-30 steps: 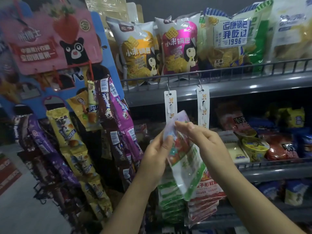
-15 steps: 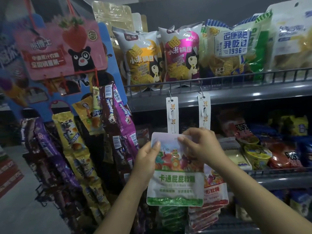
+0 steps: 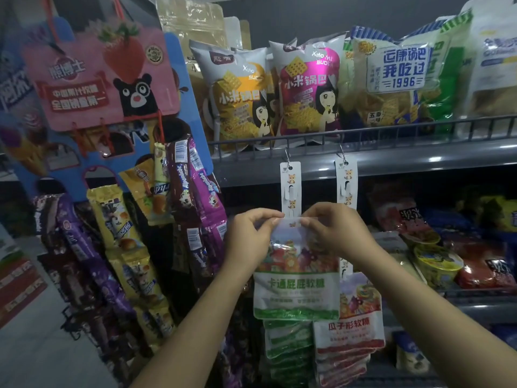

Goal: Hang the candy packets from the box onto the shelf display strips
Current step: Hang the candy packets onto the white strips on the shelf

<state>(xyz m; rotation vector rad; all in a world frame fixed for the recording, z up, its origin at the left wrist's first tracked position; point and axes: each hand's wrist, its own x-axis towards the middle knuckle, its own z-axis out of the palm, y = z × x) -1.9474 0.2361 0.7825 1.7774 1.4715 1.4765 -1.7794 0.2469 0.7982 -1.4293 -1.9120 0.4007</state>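
A green-and-white candy packet (image 3: 296,287) hangs flat against the left white display strip (image 3: 290,186), its clear top edge at the strip's lower hook. My left hand (image 3: 249,236) pinches the packet's top left corner. My right hand (image 3: 335,231) pinches the top right corner. Below it, several green packets (image 3: 288,345) hang on the same strip. The right display strip (image 3: 347,180) carries several red-and-white packets (image 3: 349,331). The box is out of view.
A grey wire-fronted shelf (image 3: 363,161) above holds large snack bags (image 3: 307,88). To the left hang chains of purple and yellow candy bars (image 3: 123,242) under a pink bear sign (image 3: 103,77). Cup snacks and red packs (image 3: 436,261) fill the lower right shelf.
The packet turned from edge-on to facing me, then rose until its top reached the left strip. Both hands moved up with it and now pinch its top corners.
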